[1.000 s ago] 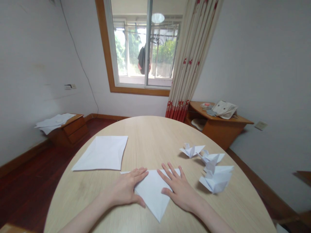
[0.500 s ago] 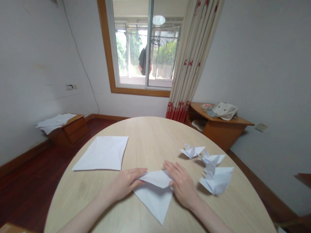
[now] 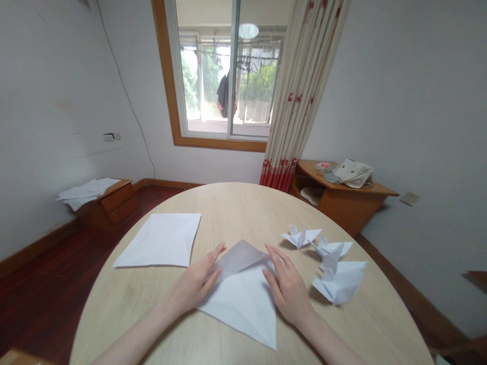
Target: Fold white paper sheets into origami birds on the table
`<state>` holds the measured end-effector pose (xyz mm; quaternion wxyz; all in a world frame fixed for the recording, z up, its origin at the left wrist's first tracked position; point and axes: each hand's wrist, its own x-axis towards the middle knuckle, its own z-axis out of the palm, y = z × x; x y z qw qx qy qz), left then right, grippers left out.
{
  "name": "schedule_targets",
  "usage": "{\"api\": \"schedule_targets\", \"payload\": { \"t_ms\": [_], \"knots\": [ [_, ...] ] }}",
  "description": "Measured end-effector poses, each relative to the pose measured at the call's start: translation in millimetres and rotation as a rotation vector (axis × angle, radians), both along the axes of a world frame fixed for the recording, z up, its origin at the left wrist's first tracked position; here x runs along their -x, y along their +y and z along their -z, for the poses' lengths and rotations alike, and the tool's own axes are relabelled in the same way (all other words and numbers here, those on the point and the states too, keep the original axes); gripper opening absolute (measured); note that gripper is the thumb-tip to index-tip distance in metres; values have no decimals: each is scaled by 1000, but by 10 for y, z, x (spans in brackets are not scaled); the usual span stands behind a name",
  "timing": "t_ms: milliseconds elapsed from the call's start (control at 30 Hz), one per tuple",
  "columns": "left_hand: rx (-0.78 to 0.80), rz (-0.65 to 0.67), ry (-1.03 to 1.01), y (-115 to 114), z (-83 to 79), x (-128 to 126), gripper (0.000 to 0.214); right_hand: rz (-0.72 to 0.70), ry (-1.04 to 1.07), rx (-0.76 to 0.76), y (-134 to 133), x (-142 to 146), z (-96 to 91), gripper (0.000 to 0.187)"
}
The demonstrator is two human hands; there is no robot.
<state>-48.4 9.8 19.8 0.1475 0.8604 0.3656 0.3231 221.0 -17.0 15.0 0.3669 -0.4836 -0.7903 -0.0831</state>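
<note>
A white sheet of paper [image 3: 243, 299] lies on the round wooden table [image 3: 236, 213] in front of me, its far half lifted and unfolding. My left hand [image 3: 198, 281] holds the raised flap's left edge, fingers pinched along it. My right hand [image 3: 287, 286] holds the flap's right edge, fingers together on the paper. Both hands are on the same sheet, about a hand's width apart.
A flat stack of white paper [image 3: 160, 241] lies to the left. Three folded paper birds [image 3: 337, 279] sit at the right of the table. A wooden cabinet [image 3: 342, 197] with a bag stands behind, a low drawer unit [image 3: 106, 203] at left.
The sheet lay folded as a flat triangle under both flat hands. Both hands then lifted its top layer and are opening it away from me; the sheet has spread wider.
</note>
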Motion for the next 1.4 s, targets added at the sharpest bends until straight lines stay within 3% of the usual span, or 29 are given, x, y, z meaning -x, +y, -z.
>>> {"api": "schedule_targets", "payload": {
  "t_ms": [167, 300, 433, 533, 667, 867, 1167, 1400],
  "knots": [
    [-69, -52, 20, 17, 38, 6, 62, 31, -28, 25, 44, 4, 92, 62],
    [-89, -41, 47, 13, 16, -10, 64, -12, -101, 116, 73, -23, 161, 53],
    [-154, -126, 11, -22, -50, -49, 65, -94, -169, 243, 46, -3, 130, 38],
    [-236, -183, -49, -37, -87, -64, 64, -135, -204, 320, 5, 40, 82, 37],
    [-308, -143, -29, -13, -83, -36, 51, -132, -252, 398, -14, 68, 59, 38],
    [-52, 124, 142, -11, -85, 1, 26, -71, -338, 445, 27, 31, 106, 42],
    [210, 83, 289, -33, -149, -14, 42, -71, -308, 431, 47, 0, 138, 41],
    [152, 74, 261, -27, -99, -6, 39, -46, -284, 428, 48, -6, 108, 41]
  ]
}}
